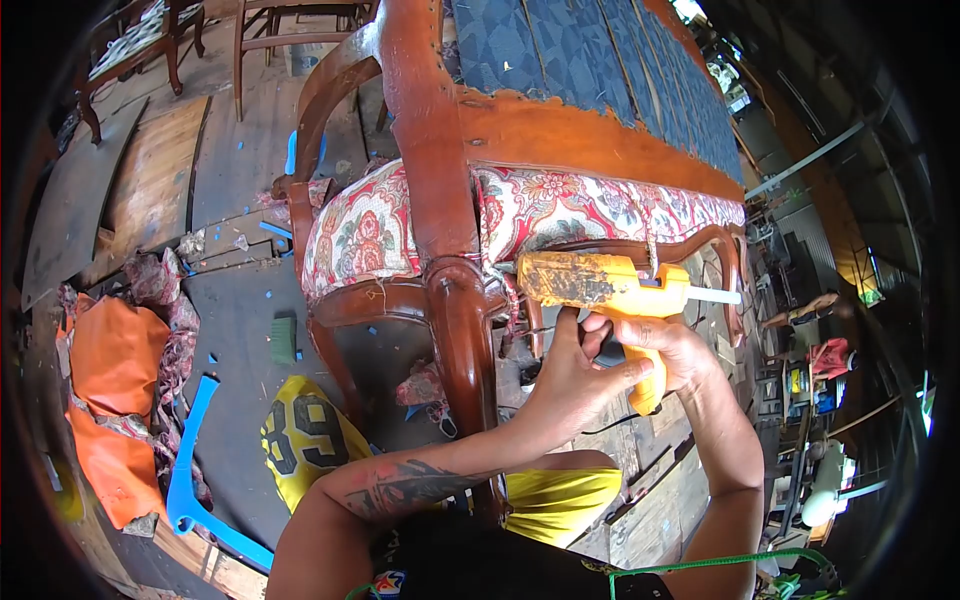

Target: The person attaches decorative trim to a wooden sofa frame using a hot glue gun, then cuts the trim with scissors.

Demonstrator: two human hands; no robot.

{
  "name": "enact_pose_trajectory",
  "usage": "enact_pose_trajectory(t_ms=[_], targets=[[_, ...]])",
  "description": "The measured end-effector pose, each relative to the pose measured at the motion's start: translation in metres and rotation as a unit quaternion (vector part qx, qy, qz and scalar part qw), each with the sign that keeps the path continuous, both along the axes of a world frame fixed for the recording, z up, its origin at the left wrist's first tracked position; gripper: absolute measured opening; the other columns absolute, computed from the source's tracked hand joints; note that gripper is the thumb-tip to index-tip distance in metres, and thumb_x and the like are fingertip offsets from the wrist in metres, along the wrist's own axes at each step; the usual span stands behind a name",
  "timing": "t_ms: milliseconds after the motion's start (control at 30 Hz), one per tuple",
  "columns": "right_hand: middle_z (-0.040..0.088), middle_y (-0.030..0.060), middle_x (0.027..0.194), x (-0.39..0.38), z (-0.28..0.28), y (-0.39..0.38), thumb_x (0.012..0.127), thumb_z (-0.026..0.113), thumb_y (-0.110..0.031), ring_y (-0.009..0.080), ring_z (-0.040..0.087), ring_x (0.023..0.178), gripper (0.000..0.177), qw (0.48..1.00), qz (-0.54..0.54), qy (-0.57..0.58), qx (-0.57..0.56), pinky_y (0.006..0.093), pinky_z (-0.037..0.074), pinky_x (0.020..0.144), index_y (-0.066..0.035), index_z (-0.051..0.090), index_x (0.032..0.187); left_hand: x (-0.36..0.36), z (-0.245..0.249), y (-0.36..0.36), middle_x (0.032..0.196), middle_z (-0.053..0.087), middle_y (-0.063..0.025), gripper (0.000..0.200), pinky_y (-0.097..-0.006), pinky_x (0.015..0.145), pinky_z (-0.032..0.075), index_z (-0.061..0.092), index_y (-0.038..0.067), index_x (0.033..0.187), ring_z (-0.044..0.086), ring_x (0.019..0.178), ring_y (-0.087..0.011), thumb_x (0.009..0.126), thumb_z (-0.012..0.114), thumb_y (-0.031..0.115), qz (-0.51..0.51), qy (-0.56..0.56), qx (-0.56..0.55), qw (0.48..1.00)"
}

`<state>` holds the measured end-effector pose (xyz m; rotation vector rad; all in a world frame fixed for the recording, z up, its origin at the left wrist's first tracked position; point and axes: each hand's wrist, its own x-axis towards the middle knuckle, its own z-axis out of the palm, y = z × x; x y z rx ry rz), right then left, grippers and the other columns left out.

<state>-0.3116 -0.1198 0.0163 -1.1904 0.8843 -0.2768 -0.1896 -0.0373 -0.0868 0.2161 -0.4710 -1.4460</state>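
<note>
A yellow glue gun [590, 285] with dark smears on its body is held in front of the wooden chair. A white stick [715, 296] juts from its right end. My right hand [675, 350] is wrapped round its handle. My left hand [580, 375] is closed under the gun body, its fingers against the trigger area. Behind the gun stands the brown chair [455, 300], with a floral seat [560, 210] and a blue patterned panel [540, 50] whose edge is ragged along the wood.
An orange bundle [115, 380] and a bent blue strip [190, 450] lie on the left. A green block [283, 341] sits on the floor. More chairs [140, 50] stand at the upper left. In the right background is a person in red [830, 358].
</note>
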Motion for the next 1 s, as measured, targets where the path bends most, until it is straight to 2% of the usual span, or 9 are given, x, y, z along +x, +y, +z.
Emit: enact_pose_trajectory(t_ms=[167,300,367,500,567,700,767,867,1000], targets=[[0.076,0.0230,0.117,-0.001,0.000,-0.001,0.097,0.082,-0.022,0.0319,0.073,0.115,0.050,0.999,0.022,-0.021,0.013,0.0415,0.062,0.097,0.009,0.067,0.134,0.013,0.001,-0.005,0.145,0.055,-0.0134,0.079,-0.0382,0.116,0.051,0.038,-0.002,0.151,0.056,0.137,-0.0196,0.088,0.086,-0.003,-0.024,-0.049,0.028,0.998],[0.075,0.0187,0.108,-0.009,-0.013,-0.005,0.097,0.082,-0.027,0.0279,0.072,0.105,0.045,0.999,0.030,-0.022,-0.009,0.0380,0.061,0.089,0.007,0.070,0.124,0.009,-0.001,-0.003,0.142,0.056,-0.0128,0.079,-0.0369,0.114,0.052,0.039,-0.003,0.150,0.058,0.133,-0.0189,0.088,0.087,-0.001,0.005,-0.099,0.034,0.994],[0.075,0.0167,0.104,-0.011,-0.016,-0.007,0.097,0.082,-0.031,0.0255,0.072,0.099,0.044,0.998,0.050,-0.020,-0.015,0.0364,0.060,0.085,0.006,0.071,0.120,0.005,0.000,0.000,0.135,0.059,-0.0108,0.075,-0.0344,0.110,0.053,0.042,-0.003,0.148,0.060,0.129,-0.0171,0.089,0.087,0.001,-0.006,-0.010,-0.006,1.000],[0.072,0.0112,0.087,-0.001,-0.014,0.001,0.099,0.080,-0.042,0.0202,0.070,0.083,0.045,0.999,0.000,0.003,-0.045,0.0339,0.057,0.073,0.001,0.071,0.107,0.003,-0.002,-0.002,0.129,0.060,-0.0087,0.071,-0.0297,0.102,0.054,0.042,-0.003,0.148,0.061,0.125,-0.0142,0.093,0.086,0.005,-0.062,-0.035,0.002,0.997],[0.071,0.0102,0.084,0.004,-0.011,0.005,0.099,0.079,-0.045,0.0190,0.069,0.079,0.046,0.999,-0.014,0.003,-0.051,0.0329,0.057,0.069,0.000,0.071,0.105,0.011,0.005,-0.002,0.127,0.058,-0.0077,0.067,-0.0261,0.097,0.054,0.041,-0.002,0.149,0.060,0.121,-0.0120,0.098,0.082,0.011,-0.095,-0.239,0.044,0.965],[0.069,0.0095,0.082,0.004,-0.013,0.011,0.100,0.079,-0.045,0.0166,0.067,0.070,0.045,0.993,-0.082,0.039,-0.081,0.0295,0.054,0.059,-0.001,0.071,0.103,0.003,-0.002,-0.007,0.130,0.057,-0.0078,0.062,-0.0254,0.097,0.052,0.038,-0.001,0.152,0.059,0.119,-0.0108,0.105,0.076,0.014,-0.122,-0.232,0.049,0.964],[0.069,0.0095,0.081,0.003,-0.015,0.010,0.100,0.079,-0.045,0.0159,0.066,0.068,0.044,0.991,-0.092,0.045,-0.086,0.0288,0.053,0.057,-0.001,0.071,0.103,-0.009,-0.011,-0.009,0.132,0.057,-0.0075,0.059,-0.0265,0.100,0.051,0.037,-0.001,0.154,0.058,0.120,-0.0103,0.108,0.071,0.015,-0.028,-0.108,-0.038,0.993],[0.069,0.0092,0.080,0.002,-0.017,0.009,0.100,0.080,-0.044,0.0158,0.065,0.067,0.044,0.989,-0.093,0.054,-0.103,0.0295,0.053,0.057,-0.001,0.071,0.102,-0.017,-0.016,-0.011,0.135,0.056,-0.0080,0.057,-0.0273,0.101,0.050,0.036,-0.002,0.154,0.057,0.122,-0.0099,0.109,0.068,0.014,-0.025,-0.079,-0.049,0.995],[0.068,0.0091,0.079,0.001,-0.021,0.005,0.099,0.080,-0.043,0.0160,0.065,0.067,0.043,0.990,-0.088,0.052,-0.100,0.0298,0.053,0.057,-0.001,0.071,0.100,-0.013,-0.016,-0.010,0.135,0.055,-0.0083,0.057,-0.0278,0.101,0.050,0.036,-0.002,0.154,0.057,0.121,-0.0097,0.110,0.067,0.014,-0.023,-0.127,-0.043,0.991]])
